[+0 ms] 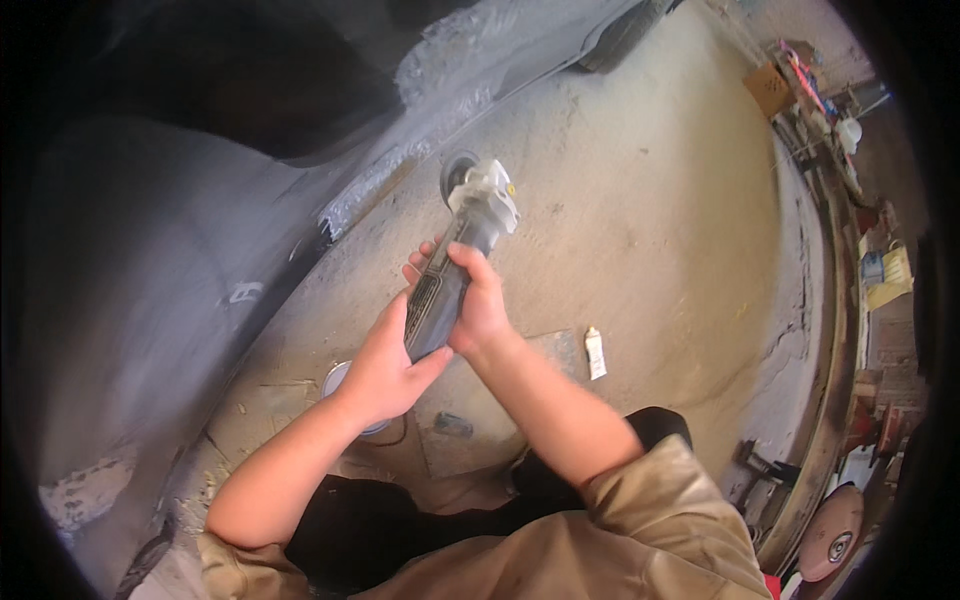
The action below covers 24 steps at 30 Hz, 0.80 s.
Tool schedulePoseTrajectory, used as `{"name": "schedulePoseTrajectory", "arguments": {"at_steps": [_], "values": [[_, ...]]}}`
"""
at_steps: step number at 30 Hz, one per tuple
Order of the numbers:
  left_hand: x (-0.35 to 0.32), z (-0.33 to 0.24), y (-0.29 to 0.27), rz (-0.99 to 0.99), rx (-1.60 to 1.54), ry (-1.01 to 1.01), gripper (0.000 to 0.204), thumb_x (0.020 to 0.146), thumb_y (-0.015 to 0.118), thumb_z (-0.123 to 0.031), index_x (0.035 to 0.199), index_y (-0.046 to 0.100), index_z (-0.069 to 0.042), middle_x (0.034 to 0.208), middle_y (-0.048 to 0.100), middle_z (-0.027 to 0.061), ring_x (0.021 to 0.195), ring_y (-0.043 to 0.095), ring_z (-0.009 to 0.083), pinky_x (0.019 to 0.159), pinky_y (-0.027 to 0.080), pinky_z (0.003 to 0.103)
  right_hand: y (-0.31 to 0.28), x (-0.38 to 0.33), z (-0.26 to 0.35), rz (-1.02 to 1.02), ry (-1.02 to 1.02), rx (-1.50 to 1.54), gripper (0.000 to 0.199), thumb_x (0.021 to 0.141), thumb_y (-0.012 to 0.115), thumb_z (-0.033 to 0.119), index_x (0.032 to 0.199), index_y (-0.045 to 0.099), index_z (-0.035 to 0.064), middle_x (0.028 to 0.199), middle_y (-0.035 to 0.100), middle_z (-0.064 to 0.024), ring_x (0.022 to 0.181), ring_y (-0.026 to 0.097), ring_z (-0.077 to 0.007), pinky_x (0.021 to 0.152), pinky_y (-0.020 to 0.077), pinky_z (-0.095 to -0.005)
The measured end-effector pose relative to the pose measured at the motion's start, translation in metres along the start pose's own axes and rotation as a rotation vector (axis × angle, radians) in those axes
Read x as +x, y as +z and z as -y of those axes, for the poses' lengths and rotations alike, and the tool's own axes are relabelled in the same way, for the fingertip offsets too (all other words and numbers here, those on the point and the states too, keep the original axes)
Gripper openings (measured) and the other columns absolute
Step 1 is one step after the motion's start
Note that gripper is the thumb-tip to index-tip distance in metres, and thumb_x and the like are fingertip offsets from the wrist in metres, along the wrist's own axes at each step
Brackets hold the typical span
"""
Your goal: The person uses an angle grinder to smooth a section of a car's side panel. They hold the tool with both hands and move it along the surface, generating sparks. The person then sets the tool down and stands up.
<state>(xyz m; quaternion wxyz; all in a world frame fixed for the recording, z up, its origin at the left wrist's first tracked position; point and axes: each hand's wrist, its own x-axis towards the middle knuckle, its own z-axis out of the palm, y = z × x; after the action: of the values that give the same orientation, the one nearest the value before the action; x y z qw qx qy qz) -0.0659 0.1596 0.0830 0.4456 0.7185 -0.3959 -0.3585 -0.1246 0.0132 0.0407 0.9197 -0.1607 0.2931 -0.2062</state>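
At the frame's centre I clasp an angle grinder [445, 318], my right hand [483, 312] forward and my left hand [382, 370] round its rear, a spacing I judge good for steadiness with both clear of the disc [453, 178], though markings on its side panel [424, 303] are too blurred to read.

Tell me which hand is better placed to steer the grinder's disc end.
Probably the right hand: it wraps around the grinder nearer the disc. The left hand holds farther back, at the rear end, so it seems better suited to support.
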Motion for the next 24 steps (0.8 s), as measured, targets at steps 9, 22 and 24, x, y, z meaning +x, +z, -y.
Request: {"name": "schedulePoseTrajectory", "arguments": {"at_steps": [9,22,24], "values": [[0.003,0.031,-0.016,0.134,0.272,-0.237,0.08,0.083,0.079,-0.015,0.149,0.037,0.002,0.133,0.062,0.0227,0.125,0.061,0.0314,0.108,0.046,0.04,-0.042,0.027,-0.06,-0.012,0.077,0.282,0.024,0.089,0.07,0.017,0.107,0.061,0.004,0.088,0.066,-0.0109,0.078,0.067,-0.0243,0.076,0.0588,-0.0422],[0.009,0.095,0.004,-0.086,0.502,-0.398,0.074,0.074,0.085,-0.021,0.131,0.044,0.005,0.109,0.069,0.0234,0.101,0.071,0.0339,0.085,0.056,0.042,-0.055,0.058,-0.109,-0.029,-0.007,0.01,0.032,0.082,0.076,0.009,0.108,0.062,-0.0017,0.086,0.068,-0.0077,0.076,0.065,-0.017,0.071,0.0541,-0.0338],[0.01,0.094,0.001,-0.096,0.507,-0.388,0.074,0.075,0.085,-0.021,0.13,0.044,0.004,0.109,0.07,0.0232,0.101,0.071,0.0339,0.085,0.056,0.042,-0.051,0.06,-0.109,-0.038,0.001,-0.012,0.035,0.081,0.076,0.009,0.11,0.062,-0.0027,0.087,0.068,-0.0077,0.077,0.065,-0.0168,0.072,0.0539,-0.0341]]}}
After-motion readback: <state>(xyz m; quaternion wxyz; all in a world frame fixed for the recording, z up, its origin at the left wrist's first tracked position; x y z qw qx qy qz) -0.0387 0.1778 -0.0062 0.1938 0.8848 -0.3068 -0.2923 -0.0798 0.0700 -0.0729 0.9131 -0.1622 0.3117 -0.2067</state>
